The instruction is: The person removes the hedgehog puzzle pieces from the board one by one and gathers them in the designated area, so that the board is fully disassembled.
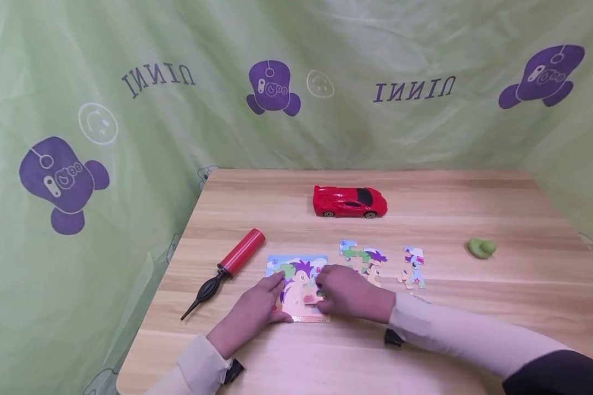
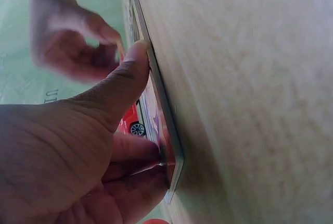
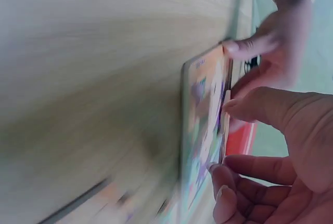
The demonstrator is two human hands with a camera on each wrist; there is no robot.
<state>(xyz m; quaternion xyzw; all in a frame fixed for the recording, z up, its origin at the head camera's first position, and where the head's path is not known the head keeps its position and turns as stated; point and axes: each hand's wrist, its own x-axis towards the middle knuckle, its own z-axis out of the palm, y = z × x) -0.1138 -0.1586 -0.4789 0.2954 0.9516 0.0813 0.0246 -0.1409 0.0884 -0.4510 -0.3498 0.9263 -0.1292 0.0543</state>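
Note:
A shallow jigsaw board (image 1: 297, 317) with a cartoon picture lies at the front of the wooden table, partly covered by both hands. My left hand (image 1: 254, 307) rests on its left side; in the left wrist view the thumb (image 2: 136, 53) presses the near edge and the fingertips touch the board near its corner. Over the right half, my right hand (image 1: 353, 293) pinches a jigsaw piece (image 3: 226, 122) between thumb and fingers, tilted close above the picture. Several loose jigsaw pieces (image 1: 415, 267) lie right of the board, some beyond the right hand.
A red hand pump (image 1: 242, 253) with a black nozzle lies left of the board. Behind it stands a red toy car (image 1: 348, 202). A small green toy (image 1: 481, 248) sits at the right. A green patterned curtain (image 1: 341, 137) hangs around the table.

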